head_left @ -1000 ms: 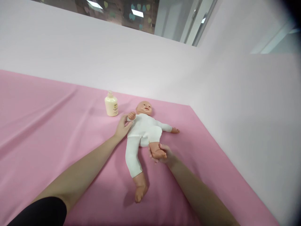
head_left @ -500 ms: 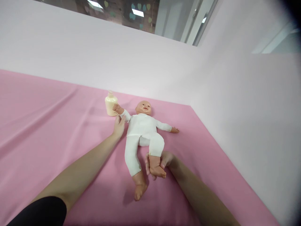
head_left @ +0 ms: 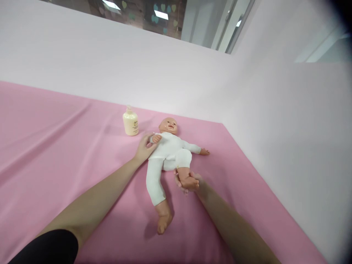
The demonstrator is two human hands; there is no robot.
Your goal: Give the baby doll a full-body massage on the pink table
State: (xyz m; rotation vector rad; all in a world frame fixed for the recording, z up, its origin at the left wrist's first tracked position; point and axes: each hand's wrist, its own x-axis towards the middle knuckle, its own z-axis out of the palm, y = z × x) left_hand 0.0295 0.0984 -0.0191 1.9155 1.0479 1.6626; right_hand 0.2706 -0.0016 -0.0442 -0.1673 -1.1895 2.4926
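Observation:
A baby doll point(head_left: 169, 146) in a white suit lies on its back on the pink sheet point(head_left: 68, 146), head toward the wall. My left hand point(head_left: 144, 147) is closed around the doll's arm on the left, which is bent in over its chest. The doll's small fist shows above my thumb. My right hand point(head_left: 189, 181) cups the lower leg on the right from beneath, holding it raised with the knee bent. Some of my right fingers are hidden behind that leg. The doll's other leg lies stretched out toward me, and its other arm points out to the right.
A cream pump bottle point(head_left: 131, 123) stands upright left of the doll's head. White walls point(head_left: 115, 62) border the sheet at the back and on the right. Above the back wall a window point(head_left: 165, 18) shows heart-shaped decorations.
My left hand has moved the doll's arm from out beside the bottle in to its chest. My right hand has pushed the held leg up, bending the knee more.

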